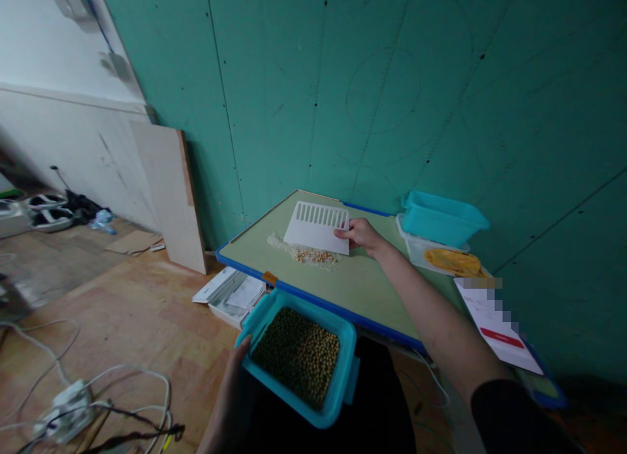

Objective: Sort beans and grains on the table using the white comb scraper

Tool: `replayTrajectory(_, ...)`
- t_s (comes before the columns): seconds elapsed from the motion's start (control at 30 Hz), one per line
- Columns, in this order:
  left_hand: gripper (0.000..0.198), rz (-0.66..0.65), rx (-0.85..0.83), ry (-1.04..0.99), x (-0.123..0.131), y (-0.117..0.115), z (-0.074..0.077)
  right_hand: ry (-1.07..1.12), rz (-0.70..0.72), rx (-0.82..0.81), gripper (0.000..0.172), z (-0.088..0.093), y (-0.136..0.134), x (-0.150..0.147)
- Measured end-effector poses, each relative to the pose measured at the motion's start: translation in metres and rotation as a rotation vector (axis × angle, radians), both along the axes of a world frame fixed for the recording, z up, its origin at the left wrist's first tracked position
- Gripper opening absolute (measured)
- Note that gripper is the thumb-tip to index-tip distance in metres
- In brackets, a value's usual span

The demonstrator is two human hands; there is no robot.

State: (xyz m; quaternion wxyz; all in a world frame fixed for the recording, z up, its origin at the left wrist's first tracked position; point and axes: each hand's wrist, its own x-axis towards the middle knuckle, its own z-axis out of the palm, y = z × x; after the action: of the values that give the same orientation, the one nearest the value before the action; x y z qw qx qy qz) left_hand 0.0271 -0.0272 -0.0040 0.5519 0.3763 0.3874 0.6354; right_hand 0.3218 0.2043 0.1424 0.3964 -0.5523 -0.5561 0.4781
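My right hand [363,236] pinches the right edge of a flat white slotted scraper [316,232], tilted over the table top. Just below its lower edge lies a scattered pile of yellow beans and pale grains [316,258]. My left hand [241,357] grips the left side of a turquoise plastic container [343,402], held in front of the table's near edge above my lap. Inside the container are dark green beans [281,346] on the left and yellowish beans [321,359] on the right, mixing in between.
The green table [372,287] has a blue edge. At its back right are a turquoise bin [441,219], a clear tray with a yellow cloth-like item [453,261], and a paper sheet [494,323]. A white box [235,300] sits below left; cables and a power strip [68,408] lie on the floor.
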Motion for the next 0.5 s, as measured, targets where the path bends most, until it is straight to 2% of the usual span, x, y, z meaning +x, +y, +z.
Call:
replayTrajectory(0.23, 0.054, 0.038, -0.035, 0.026, 0.002, 0.001, 0.000, 0.054, 0.054, -0.054, 0.018, 0.002, -0.007, -0.004)
replayTrajectory(0.5, 0.048, 0.022, -0.004, 0.024, 0.009, -0.005, 0.017, 0.056, 0.082, -0.059, 0.022, 0.004, -0.009, -0.004)
